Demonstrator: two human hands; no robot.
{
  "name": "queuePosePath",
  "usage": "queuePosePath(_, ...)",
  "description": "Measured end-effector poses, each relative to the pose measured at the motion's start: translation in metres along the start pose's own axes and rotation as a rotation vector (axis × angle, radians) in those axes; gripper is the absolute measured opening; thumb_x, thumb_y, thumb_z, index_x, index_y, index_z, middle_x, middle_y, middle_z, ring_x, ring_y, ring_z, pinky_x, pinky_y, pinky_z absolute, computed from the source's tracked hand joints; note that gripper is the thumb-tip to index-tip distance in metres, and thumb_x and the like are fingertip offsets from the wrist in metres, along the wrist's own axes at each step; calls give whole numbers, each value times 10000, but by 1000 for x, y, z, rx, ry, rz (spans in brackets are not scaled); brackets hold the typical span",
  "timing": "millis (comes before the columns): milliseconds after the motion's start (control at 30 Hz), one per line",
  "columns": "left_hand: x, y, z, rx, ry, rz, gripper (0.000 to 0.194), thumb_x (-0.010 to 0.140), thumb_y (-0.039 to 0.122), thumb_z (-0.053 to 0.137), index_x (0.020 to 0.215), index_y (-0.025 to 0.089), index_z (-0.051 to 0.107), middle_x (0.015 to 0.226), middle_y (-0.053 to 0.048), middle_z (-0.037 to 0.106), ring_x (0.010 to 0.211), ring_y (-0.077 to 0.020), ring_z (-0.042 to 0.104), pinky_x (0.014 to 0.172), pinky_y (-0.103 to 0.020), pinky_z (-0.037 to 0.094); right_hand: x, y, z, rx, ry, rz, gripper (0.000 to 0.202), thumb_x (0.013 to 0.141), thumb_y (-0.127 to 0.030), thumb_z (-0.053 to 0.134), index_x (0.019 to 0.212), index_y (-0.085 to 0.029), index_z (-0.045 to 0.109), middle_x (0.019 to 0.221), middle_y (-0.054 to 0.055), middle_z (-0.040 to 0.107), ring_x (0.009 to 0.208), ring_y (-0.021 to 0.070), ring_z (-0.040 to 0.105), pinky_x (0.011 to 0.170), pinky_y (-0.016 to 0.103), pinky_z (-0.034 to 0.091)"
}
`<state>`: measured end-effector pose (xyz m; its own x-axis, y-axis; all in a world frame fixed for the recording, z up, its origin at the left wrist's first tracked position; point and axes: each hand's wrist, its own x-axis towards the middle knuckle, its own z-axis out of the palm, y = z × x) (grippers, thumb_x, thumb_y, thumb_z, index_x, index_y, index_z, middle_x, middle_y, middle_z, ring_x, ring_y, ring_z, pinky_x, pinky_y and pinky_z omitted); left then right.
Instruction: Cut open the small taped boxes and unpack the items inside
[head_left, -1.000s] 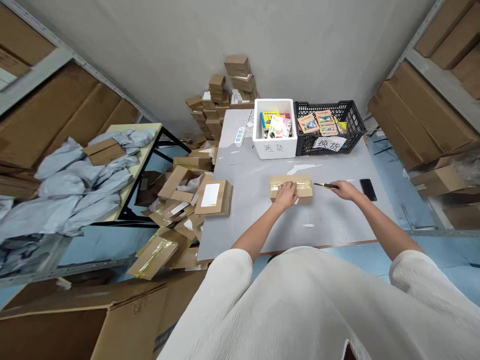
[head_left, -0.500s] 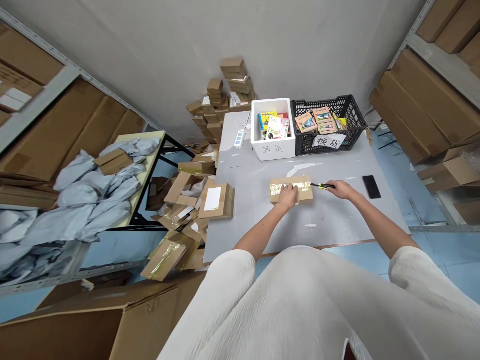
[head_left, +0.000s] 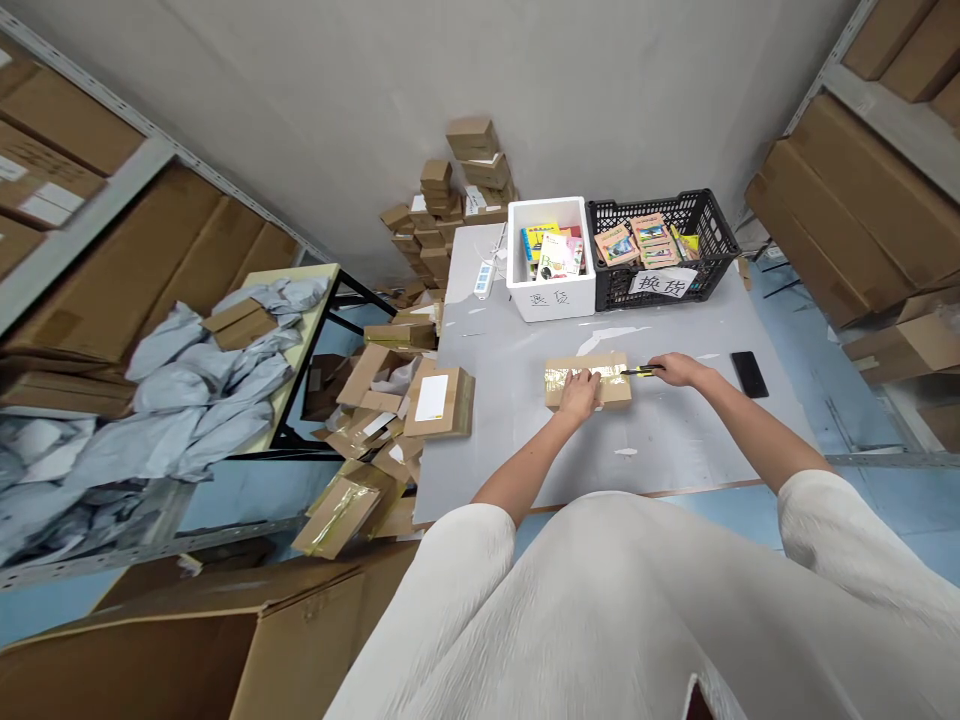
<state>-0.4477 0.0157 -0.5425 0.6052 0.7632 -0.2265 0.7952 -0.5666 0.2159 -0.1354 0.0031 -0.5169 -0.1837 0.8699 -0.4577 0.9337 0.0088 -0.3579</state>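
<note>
Taped box (head_left: pixel 588 379) lying flat mid-table (head_left: pixel 675 440), in front of the white bin (head_left: pixel 551 290) and black crate (head_left: pixel 660 262). Tape band along the box top looks whole, flaps still shut; by the look of it, opening barely begun, with the cut along the seam and the emptying left to do.

Left hand (head_left: pixel 579 391) spread flat on the box's near half, fingers loosely open, pressing down rather than gripping. Right hand (head_left: pixel 675 369) just right of the box, curled closed around a yellow-and-black knife (head_left: pixel 640 371), tip reaching the box's right end at the tape line; whether the blade has entered the tape, cannot tell.

Phone (head_left: pixel 749 373) further right of the box, well apart from it. Labelled parcel (head_left: pixel 439 400) left of the box at the table edge, with a heap of opened cartons beyond it on the floor. Bin and crate both holding coloured packets.
</note>
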Motion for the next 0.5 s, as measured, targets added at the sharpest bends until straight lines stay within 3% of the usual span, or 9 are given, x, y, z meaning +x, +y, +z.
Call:
queuePosePath(200, 1, -2, 1, 0, 6, 9, 586, 929, 351, 833, 1433, 238, 557, 1393, -149, 640, 1260, -338, 684, 1305, -504, 249, -10, 17, 24, 389, -175, 73, 387, 982, -589, 621, 1046, -230, 750, 836, 43, 753, 720, 184, 629, 625, 267, 447)
queuePosePath(367, 1, 0, 1, 0, -12, 11, 616, 930, 348, 831, 1468, 245, 549, 1411, -145, 633, 1257, -326, 683, 1321, -503, 219, -3, 17, 28, 200, 17, 3, 382, 1004, -494, 582, 1238, -259, 771, 1080, 70, 813, 918, 235, 694, 777, 294, 507)
queuePosePath(500, -1, 1, -2, 2, -29, 8, 638, 934, 353, 824, 1494, 251, 534, 1424, -146, 625, 1282, -332, 673, 1335, -519, 188, 12, 7, 15, 20, 5, -14, 370, 986, -409, 587, 1268, -287, 794, 1189, 81, 819, 1015, 278, 717, 847, 328, 517)
